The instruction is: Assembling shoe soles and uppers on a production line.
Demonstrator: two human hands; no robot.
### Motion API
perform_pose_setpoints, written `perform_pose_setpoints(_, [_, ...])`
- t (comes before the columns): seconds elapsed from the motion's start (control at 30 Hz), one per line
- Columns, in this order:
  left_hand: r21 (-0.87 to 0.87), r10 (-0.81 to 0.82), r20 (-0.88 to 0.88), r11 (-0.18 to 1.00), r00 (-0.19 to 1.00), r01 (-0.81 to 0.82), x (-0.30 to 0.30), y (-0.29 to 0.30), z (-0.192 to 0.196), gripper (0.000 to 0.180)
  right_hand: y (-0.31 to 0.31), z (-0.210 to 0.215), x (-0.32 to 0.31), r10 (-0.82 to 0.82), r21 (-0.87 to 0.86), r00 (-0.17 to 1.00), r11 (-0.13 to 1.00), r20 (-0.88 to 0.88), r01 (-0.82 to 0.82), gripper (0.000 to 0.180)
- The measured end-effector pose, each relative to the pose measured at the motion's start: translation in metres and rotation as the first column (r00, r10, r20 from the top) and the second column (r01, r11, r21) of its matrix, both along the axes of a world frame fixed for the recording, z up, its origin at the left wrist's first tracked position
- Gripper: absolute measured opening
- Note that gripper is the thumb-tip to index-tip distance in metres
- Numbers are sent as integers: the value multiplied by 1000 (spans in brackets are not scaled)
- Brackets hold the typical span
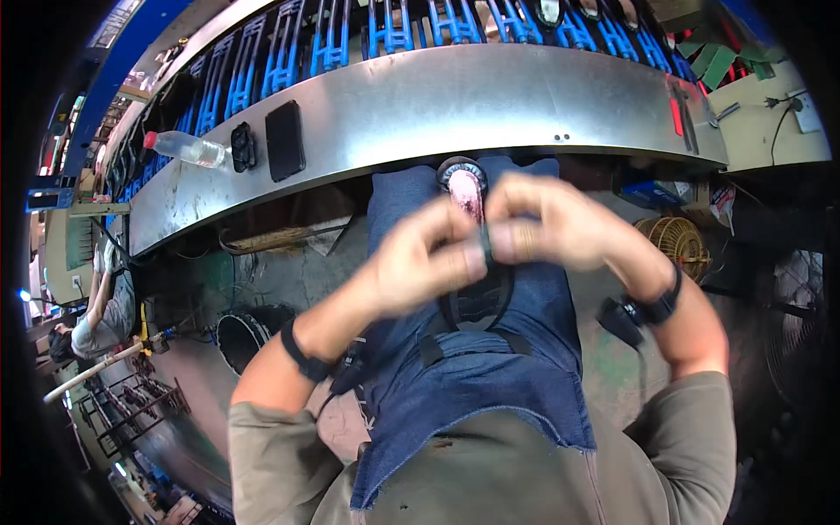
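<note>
Both my hands are raised in front of my lap, their fingertips nearly meeting and smeared by motion. My left hand (424,258) is closed in a pinch, with its thumb toward the middle. Opposite it, my right hand (551,219) is pinched too. A thin dark sliver shows between the fingertips, too blurred to name. Just beyond them is a dark round-ended thing with a pinkish patch (465,185), partly covered by my fingers. Below the hands a black strap-like loop (478,302) lies against my dark blue apron (542,385).
Ahead runs a metal bench (420,96) with a bottle (185,149), a black phone (285,140) and a small black case (244,147). Blue-and-black forks (388,31) line its far side. A round basket (674,245) stands at right, a black bin (249,337) at left. Another person (105,306) is far left.
</note>
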State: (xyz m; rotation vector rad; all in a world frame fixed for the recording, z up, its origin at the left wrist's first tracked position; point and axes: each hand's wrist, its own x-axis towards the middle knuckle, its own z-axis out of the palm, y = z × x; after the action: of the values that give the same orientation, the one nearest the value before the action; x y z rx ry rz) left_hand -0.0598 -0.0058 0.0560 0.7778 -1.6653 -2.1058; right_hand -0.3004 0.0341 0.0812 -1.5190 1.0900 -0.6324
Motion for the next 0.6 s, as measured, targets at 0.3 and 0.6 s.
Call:
perform_pose_setpoints(0.3, [-808,-277,113,533,954,251,6,37,-10,24,54,-34,-2,219,-514,960,811,-175,-279,26])
perform_pose_setpoints(0.6, [-264,135,-39,954,990,-141,-13,-43,-12,26,-40,-44,-13,-14,-219,987,974,157,49,34])
